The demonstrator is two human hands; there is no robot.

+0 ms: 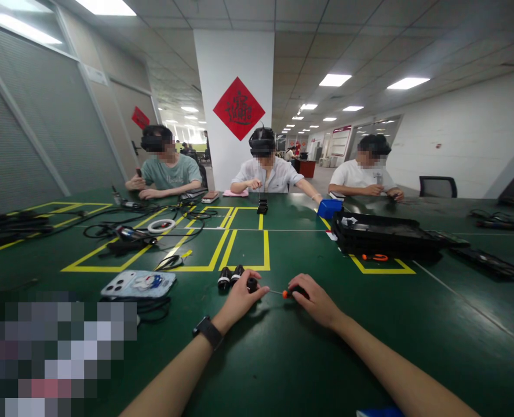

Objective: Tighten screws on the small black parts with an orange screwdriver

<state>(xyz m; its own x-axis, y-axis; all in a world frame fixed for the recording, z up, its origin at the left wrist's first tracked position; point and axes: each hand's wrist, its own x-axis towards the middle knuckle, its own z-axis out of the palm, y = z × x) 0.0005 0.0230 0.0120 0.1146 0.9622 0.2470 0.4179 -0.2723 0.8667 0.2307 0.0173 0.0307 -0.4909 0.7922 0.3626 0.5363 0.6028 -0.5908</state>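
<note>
My left hand (244,294), with a dark watch on its wrist, is closed round a small black cylindrical part (252,284). Facing it, my right hand (309,292) grips a screwdriver (286,294) with an orange and black handle. The thin metal shaft lies level and points left to the black part; whether its tip touches the part is too small to tell. Just left of my left hand, two black cylindrical parts (224,279) with pale bands stand side by side on the green table (283,359).
A phone in a patterned case (138,284) lies on cables at the left. Farther off are tangled cables, a white tape roll (161,226), black trays (382,231), an orange-handled tool (375,257) and a blue box (330,209). Three people sit across the table; another person is blurred out at lower left.
</note>
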